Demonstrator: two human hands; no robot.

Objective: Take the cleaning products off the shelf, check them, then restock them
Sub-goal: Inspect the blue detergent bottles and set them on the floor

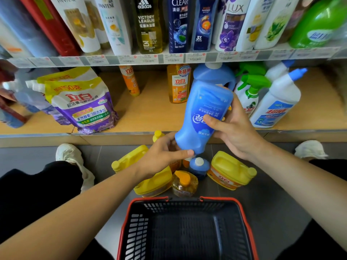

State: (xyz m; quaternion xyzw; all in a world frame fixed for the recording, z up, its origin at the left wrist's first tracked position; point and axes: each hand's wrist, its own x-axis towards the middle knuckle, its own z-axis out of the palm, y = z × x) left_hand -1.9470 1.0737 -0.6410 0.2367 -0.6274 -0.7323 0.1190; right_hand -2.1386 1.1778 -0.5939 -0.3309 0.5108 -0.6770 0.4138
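Counts first. One blue bottle (202, 113) is in my hands at centre frame. It is upside down and tilted, cap end toward the floor, base up in front of the lower shelf (154, 113).

On the floor below it, lower centre:
- three yellow jugs (232, 171)
- one small blue bottle (199, 165) with a white cap
- one clear bottle (185, 182) with an orange cap
- something orange behind my left hand, can't tell what

On the lower shelf:
- two purple refill pouches (82, 107) at left
- one slim orange bottle (129, 81)
- one orange dish-soap bottle (178, 85)
- one big blue jug (214, 74) just behind the held bottle
- two green spray bottles (251, 87)
- two white bottles (277, 102) with blue spouts at right

One black basket (242, 209) with a red rim sits at bottom centre.

Left hand (165, 152): fingers curled round the blue bottle's neck end, thumb lying along the front. Right hand (234, 130): wrapped round the bottle's body, thumb laid across the label, fingers behind it and out of sight. Both grips closed on the bottle.
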